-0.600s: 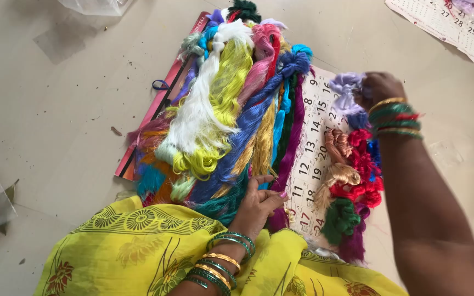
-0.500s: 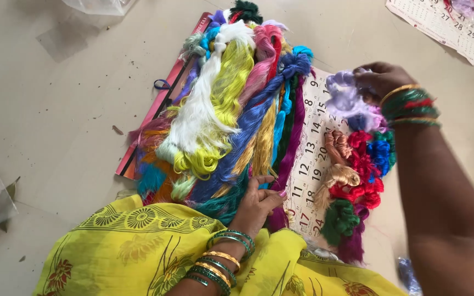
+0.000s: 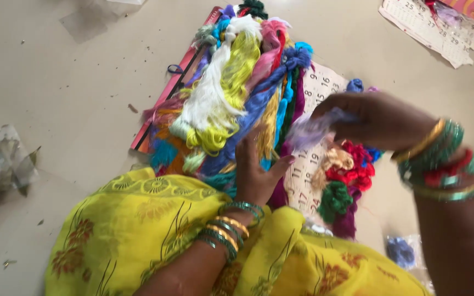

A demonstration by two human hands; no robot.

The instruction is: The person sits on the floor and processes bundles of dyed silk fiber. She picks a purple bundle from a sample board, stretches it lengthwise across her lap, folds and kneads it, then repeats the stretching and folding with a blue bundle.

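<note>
Seated on the floor [image 3: 56,82], a person's left hand [image 3: 256,170] lies flat, pinning the bright thread skeins [image 3: 231,104] on a calendar sheet [image 3: 325,87], while the right hand [image 3: 374,118] pinches a pale lilac tuft [image 3: 311,129] above them.

White calendar sheet [image 3: 308,164] with black numerals under the thread bundles, second white calendar sheet [image 3: 432,30] at upper right, crumpled clear plastic packet [image 3: 6,159] at left edge
</note>
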